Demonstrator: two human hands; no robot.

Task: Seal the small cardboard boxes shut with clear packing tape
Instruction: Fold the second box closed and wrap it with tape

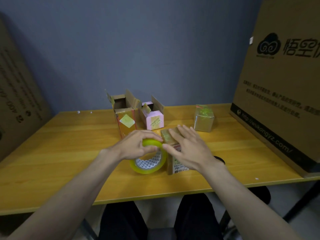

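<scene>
You're mid-seal on the near box (173, 149): it sits on the worktop (69, 153) right in front of you, flaps down, with your right hand (187, 149) laid flat across its top, fingers straight and released, pressing rather than gripping. Your left hand (136, 146) has its fingers curled round the upper edge of the tape roll (149, 161), which stands on edge just beside the box's left face, touching or nearly so (can't tell whether a strip is already pulled out; clear tape doesn't show here). My read: you're either finding the tape end or starting the strip across the top seam. Next move needs the free end anchored on the box, the roll drawn across while the right hand keeps the flaps down, then a tear. Still to do: the tall open box (124, 116) and the pink open box (154, 116) behind, flaps up. The box at back right (204, 118) looks already taped.
</scene>
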